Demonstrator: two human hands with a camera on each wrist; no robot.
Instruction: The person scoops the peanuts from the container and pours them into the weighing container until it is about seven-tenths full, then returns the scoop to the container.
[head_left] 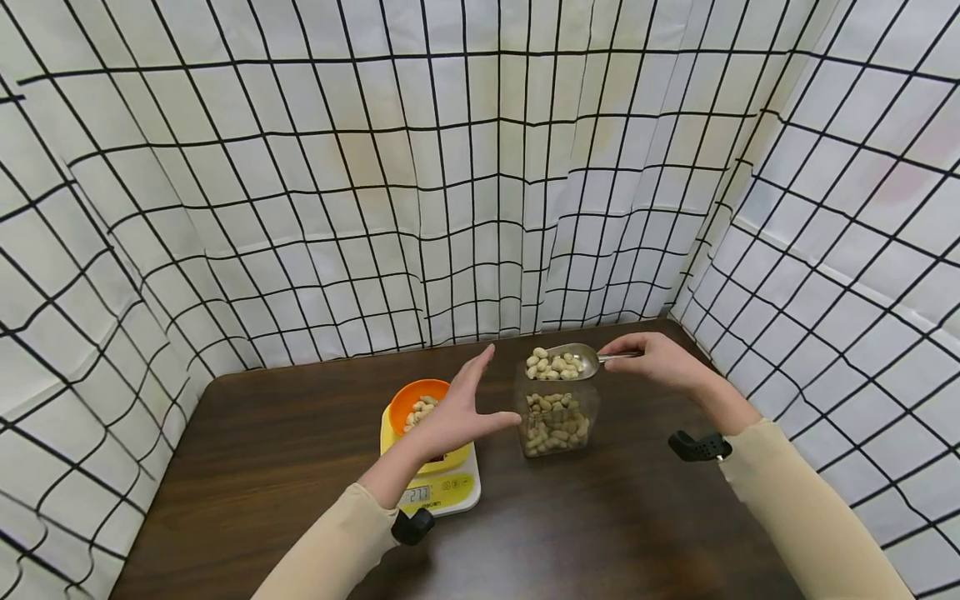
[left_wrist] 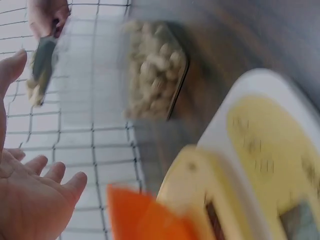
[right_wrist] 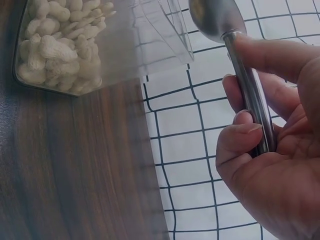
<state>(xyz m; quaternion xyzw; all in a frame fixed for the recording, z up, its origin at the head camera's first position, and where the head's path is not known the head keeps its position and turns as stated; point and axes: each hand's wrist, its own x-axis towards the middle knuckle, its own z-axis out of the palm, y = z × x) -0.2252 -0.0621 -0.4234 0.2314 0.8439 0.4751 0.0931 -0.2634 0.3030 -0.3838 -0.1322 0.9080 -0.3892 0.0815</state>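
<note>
My right hand [head_left: 656, 360] grips the handle of a metal scoop [head_left: 583, 357]; in the right wrist view the fingers wrap that handle [right_wrist: 250, 95]. Peanuts in their shells [head_left: 553, 365] fill the scoop, which is over the top of a clear plastic container [head_left: 592, 404]. More peanuts [right_wrist: 55, 55] lie in the container's lower part. My left hand [head_left: 457, 412] is held with thumb and fingers spread, left of the container and above an orange bowl [head_left: 401, 396], holding nothing. The bowl, partly hidden by that hand, has some peanuts [head_left: 420, 410] in it.
Under the bowl is a yellow and white kitchen scale [head_left: 457, 487], its display [head_left: 417, 494] apparently reading 277. Everything stands on a dark wooden table [head_left: 285, 450]. White curtains with a black grid [head_left: 465, 167] rise behind the table and at both sides.
</note>
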